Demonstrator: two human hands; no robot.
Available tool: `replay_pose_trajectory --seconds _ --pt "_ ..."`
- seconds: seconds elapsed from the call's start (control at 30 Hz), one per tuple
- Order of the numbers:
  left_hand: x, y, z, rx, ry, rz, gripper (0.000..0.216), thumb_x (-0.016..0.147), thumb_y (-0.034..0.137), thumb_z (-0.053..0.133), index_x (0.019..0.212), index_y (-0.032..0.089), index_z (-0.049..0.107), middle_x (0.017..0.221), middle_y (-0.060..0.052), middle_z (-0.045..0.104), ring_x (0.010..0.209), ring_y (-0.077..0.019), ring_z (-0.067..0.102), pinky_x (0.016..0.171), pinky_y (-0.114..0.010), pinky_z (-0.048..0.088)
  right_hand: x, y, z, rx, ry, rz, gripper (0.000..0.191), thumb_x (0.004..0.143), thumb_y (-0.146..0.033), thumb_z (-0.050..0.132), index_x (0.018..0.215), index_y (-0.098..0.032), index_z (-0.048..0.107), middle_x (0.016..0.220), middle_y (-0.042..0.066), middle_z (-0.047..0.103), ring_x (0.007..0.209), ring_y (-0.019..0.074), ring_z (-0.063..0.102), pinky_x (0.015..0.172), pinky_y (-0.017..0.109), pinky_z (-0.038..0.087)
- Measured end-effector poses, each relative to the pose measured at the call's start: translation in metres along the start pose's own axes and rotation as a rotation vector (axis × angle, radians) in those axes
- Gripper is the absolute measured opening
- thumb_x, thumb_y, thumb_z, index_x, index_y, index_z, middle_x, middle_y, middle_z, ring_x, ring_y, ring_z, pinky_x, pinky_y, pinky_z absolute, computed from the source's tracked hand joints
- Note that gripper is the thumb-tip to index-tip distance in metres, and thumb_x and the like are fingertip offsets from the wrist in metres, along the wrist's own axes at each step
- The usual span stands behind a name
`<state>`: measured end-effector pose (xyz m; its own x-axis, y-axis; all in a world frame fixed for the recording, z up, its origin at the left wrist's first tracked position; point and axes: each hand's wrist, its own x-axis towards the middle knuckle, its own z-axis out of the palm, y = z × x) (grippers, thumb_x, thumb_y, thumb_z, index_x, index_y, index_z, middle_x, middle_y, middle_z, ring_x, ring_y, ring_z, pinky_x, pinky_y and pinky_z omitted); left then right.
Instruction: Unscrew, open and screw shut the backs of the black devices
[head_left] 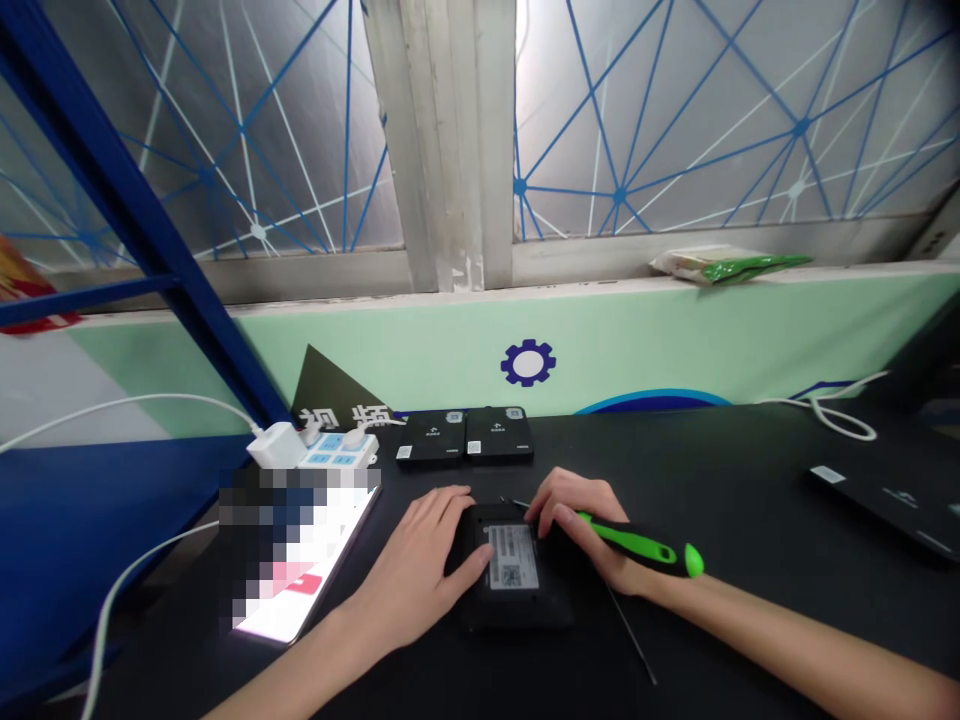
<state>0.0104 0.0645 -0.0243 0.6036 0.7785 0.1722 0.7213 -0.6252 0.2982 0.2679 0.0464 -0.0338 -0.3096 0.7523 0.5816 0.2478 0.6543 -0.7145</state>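
A flat black device (517, 590) with a white label lies on the black table (712, 500) in front of me. My left hand (424, 565) rests on its left side, fingers spread, thumb on its top. My right hand (581, 525) grips a screwdriver with a green and black handle (641, 545); its tip is at the device's far edge, under my fingers.
Two more black devices (465, 437) lie at the wall behind. A phone with a lit screen (300, 560) sits to the left, beside a white power strip (319, 447) with cables. A thin rod (630, 635) lies on the table. Another dark flat unit (885, 495) is at the right.
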Motion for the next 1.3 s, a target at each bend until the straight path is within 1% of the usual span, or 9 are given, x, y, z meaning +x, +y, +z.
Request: replay_pose_trajectory --seconds 0.17,0.47,0.57,0.63,0.77,0.93,1.03,1.17,1.3 --pt "-0.001 -0.001 0.0 -0.004 0.001 0.005 0.047 0.099 0.053 0.045 0.133 0.021 0.05 0.138 -0.011 0.055 0.129 -0.0306 0.049 0.105 -0.049 0.041 0.0 -0.006 -0.002 0.068 -0.004 0.007 0.042 0.103 -0.041 0.037 0.08 -0.022 0.066 0.084 0.008 0.069 0.082 0.0233 0.063 0.082 0.04 0.049" --pt "0.0 0.001 -0.004 -0.024 0.073 0.025 0.05 0.098 0.053 0.047 0.139 0.024 0.042 0.133 -0.011 0.056 0.12 -0.0307 0.053 0.098 -0.048 0.044 0.003 0.015 0.002 0.245 0.387 0.197 0.046 0.099 -0.042 0.048 0.059 -0.02 0.045 0.074 0.002 0.053 0.059 0.0143 0.048 0.055 0.029 0.041" --pt "0.002 0.005 -0.01 0.041 0.131 0.013 0.029 0.098 0.046 0.045 0.104 0.021 0.058 0.103 -0.008 0.064 0.089 -0.0244 0.061 0.078 -0.039 0.048 0.007 0.021 0.001 0.382 0.499 0.322 0.037 0.094 -0.043 0.059 0.067 -0.02 0.051 0.066 -0.002 0.054 0.048 0.0108 0.047 0.048 0.025 0.039" --pt "0.002 0.006 -0.014 0.093 0.115 0.032 0.036 0.099 0.039 0.041 0.07 0.021 0.053 0.072 -0.003 0.059 0.065 -0.0188 0.055 0.063 -0.033 0.043 0.009 0.024 0.0 0.429 0.544 0.38 0.035 0.088 -0.042 0.069 0.067 -0.02 0.052 0.062 -0.003 0.057 0.047 0.0103 0.05 0.048 0.024 0.043" --pt "-0.001 0.006 -0.024 0.086 -0.138 0.19 0.048 0.093 0.029 0.045 0.047 0.02 0.033 0.044 0.003 0.038 0.04 -0.0119 0.038 0.048 -0.031 0.023 0.009 0.026 -0.002 0.508 0.501 0.432 0.033 0.079 -0.043 0.077 0.065 -0.019 0.059 0.07 0.002 0.069 0.058 0.0167 0.065 0.061 0.03 0.056" --pt "-0.004 0.013 -0.037 0.144 -0.239 0.275 0.049 0.088 0.031 0.052 0.043 0.019 0.037 0.039 0.003 0.036 0.037 -0.0126 0.038 0.048 -0.032 0.017 0.009 0.016 -0.004 0.726 0.378 0.381 0.053 0.091 -0.062 0.041 0.079 -0.018 0.069 0.087 0.011 0.073 0.078 0.0273 0.071 0.076 0.043 0.058" --pt "-0.005 0.018 -0.037 0.195 -0.291 0.27 0.055 0.092 0.04 0.05 0.042 0.019 0.038 0.039 0.002 0.037 0.039 -0.0137 0.038 0.049 -0.032 0.017 0.012 0.012 -0.003 0.733 0.422 0.377 0.045 0.09 -0.056 0.04 0.076 -0.02 0.062 0.079 0.008 0.064 0.063 0.0204 0.062 0.058 0.034 0.055" --pt "-0.008 0.021 -0.033 0.26 -0.33 0.255 0.06 0.093 0.05 0.049 0.043 0.019 0.036 0.04 0.002 0.034 0.042 -0.0145 0.036 0.05 -0.032 0.017 0.014 0.011 -0.001 0.75 0.472 0.424 0.029 0.087 -0.042 0.055 0.068 -0.021 0.049 0.062 -0.003 0.043 0.044 0.0096 0.034 0.037 0.02 0.029" --pt "-0.012 0.023 -0.033 0.33 -0.306 0.211 0.067 0.088 0.068 0.048 0.043 0.02 0.042 0.042 0.001 0.036 0.043 -0.0148 0.036 0.051 -0.032 0.018 0.013 0.006 0.004 0.762 0.405 0.478 0.032 0.087 -0.043 0.065 0.07 -0.019 0.054 0.056 -0.005 0.046 0.042 0.0077 0.039 0.036 0.017 0.028"
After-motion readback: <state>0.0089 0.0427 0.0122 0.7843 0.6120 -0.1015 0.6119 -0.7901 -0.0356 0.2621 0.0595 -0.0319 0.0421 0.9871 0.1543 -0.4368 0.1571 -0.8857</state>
